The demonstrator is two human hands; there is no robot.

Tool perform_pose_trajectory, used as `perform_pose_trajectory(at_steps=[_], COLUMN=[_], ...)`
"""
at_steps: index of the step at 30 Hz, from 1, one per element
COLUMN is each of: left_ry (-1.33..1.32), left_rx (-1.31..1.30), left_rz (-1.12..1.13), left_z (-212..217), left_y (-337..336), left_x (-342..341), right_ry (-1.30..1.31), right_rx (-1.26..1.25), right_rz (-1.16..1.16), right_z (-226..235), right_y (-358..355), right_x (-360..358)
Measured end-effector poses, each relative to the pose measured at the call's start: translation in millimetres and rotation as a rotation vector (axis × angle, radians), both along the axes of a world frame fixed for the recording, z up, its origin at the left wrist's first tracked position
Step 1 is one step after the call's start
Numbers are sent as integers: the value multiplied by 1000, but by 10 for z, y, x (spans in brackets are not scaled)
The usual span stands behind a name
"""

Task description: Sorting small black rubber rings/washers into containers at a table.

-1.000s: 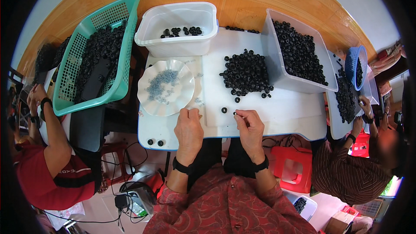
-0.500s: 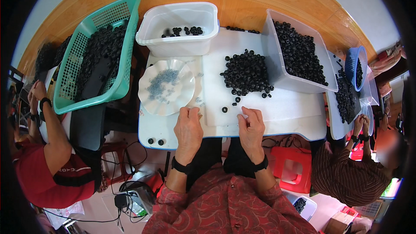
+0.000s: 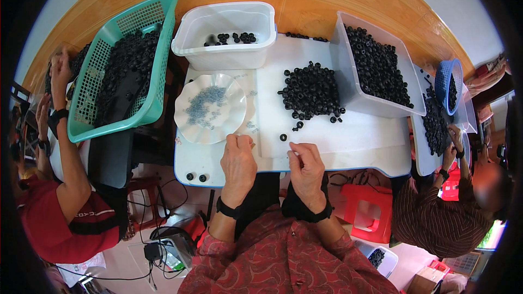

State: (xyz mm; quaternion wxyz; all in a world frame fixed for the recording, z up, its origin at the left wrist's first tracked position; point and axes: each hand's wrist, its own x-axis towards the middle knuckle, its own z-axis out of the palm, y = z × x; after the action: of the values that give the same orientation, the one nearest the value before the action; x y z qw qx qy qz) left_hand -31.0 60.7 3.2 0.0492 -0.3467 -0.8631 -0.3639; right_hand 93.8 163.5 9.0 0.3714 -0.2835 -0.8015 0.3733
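My left hand (image 3: 238,162) rests on the near edge of the white table (image 3: 348,141), fingers curled, fingertips pinched beside the white scalloped plate (image 3: 210,108) of small grey pieces. My right hand (image 3: 306,167) lies next to it, fingers closed on something small that I cannot make out. A single black ring (image 3: 283,137) lies between and just beyond the hands. A pile of black rings (image 3: 311,91) sits on the table farther out.
A white tub (image 3: 229,32) holds a few rings at the back; a larger white tub (image 3: 376,68) at the right is full. A green basket (image 3: 122,65) of rings stands left. Two rings (image 3: 196,177) lie at the table's front edge. Other people work at both sides.
My right hand has drawn back from the loose rings toward the table's near edge, closing beside my left hand. My left hand has barely moved.
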Motion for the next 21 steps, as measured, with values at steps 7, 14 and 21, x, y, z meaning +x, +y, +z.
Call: perform_pose_trajectory(at_steps=[7, 14, 21], left_ry=[-805, -1222, -1181], left_rx=[396, 651, 551], left_rz=[-120, -282, -383], left_z=[-13, 34, 69], left_y=[-154, -209, -114], left_x=[-38, 6, 97], right_ry=[35, 78, 94], right_rx=[-67, -347, -419], right_rz=[188, 266, 309], right_z=[10, 74, 32], right_y=[-176, -227, -130], right_x=[-161, -180, -30])
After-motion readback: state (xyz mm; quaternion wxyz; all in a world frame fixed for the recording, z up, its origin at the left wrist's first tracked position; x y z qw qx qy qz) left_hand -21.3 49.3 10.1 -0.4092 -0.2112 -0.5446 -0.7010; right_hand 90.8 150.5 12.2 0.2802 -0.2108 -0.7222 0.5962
